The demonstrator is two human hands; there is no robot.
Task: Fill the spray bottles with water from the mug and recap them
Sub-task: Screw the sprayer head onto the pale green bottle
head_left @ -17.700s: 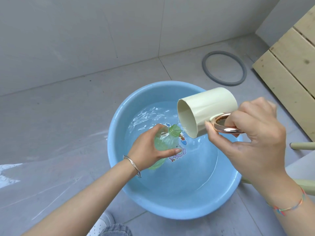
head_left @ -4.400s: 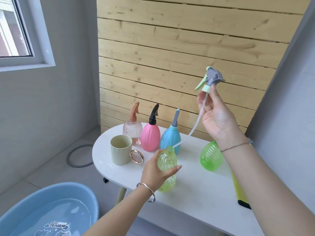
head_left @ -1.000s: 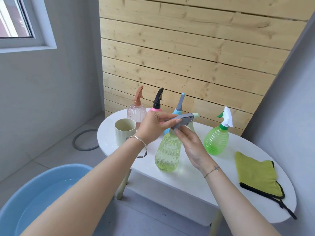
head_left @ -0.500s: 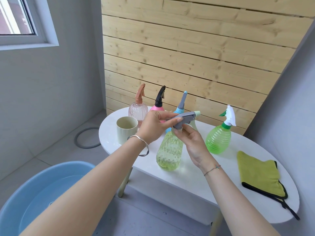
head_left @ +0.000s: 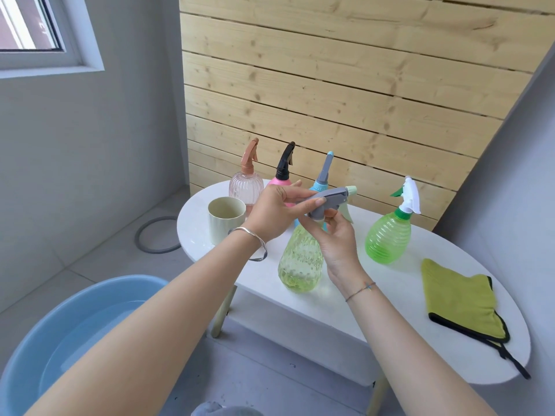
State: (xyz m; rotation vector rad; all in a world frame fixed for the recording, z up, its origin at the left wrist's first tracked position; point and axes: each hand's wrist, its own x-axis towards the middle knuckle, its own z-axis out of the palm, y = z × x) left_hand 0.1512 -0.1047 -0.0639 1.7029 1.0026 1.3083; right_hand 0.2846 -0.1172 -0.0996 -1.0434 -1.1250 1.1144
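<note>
A yellow-green spray bottle (head_left: 301, 262) stands on the white oval table (head_left: 354, 298), with a grey spray head (head_left: 333, 199) sitting on its neck. My left hand (head_left: 277, 210) grips the back of the grey head from above. My right hand (head_left: 336, 238) pinches the collar under the head, where it meets the bottle's neck. The cream mug (head_left: 225, 219) stands upright to the left, apart from both hands. Capped bottles stand behind: clear pink (head_left: 245, 184), solid pink (head_left: 283, 172), blue (head_left: 324, 175), and a green one (head_left: 389, 238) to the right.
A folded green cloth (head_left: 459, 298) lies on the table's right end. A blue basin (head_left: 60, 334) holding water sits on the floor at lower left. A grey ring (head_left: 156, 235) lies on the floor tiles. A wooden slat wall rises behind the table.
Earlier I poured water from the mug into this bottle over the basin, then carried the spray head to it. Over the last second both hands stay at the head, barely shifting.
</note>
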